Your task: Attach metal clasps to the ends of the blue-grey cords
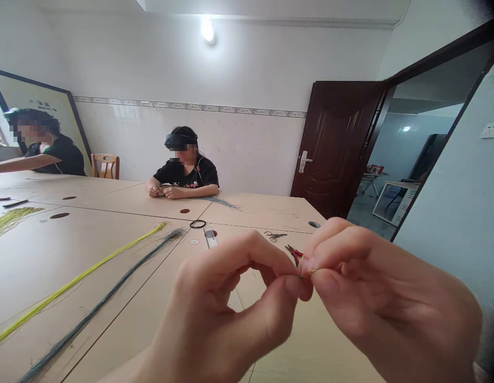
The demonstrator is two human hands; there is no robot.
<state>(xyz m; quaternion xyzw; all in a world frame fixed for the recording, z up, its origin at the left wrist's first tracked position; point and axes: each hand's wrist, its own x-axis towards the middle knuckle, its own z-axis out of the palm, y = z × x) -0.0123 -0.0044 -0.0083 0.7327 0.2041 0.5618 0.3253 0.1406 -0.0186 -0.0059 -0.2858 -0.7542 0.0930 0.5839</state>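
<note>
So I'm doing the fiddly fingertip bit, by the looks of it: my left grip [226,324] is pinching a thin, dark, wire-like strand [301,276], and my right grip [394,298] is pinching a fine yellowish strand [312,272], both over the pale tan counter [91,229]; can't tell if they're touching. Next move's probably calling for steady tips, no tugging. A long yellow strand bundle [77,281] and a long blue-grey strand bundle [110,296] are lying off left. My right grip's partly blocking the red-and-black-handled pliers [296,252], near small metal scissors [274,235].
</note>
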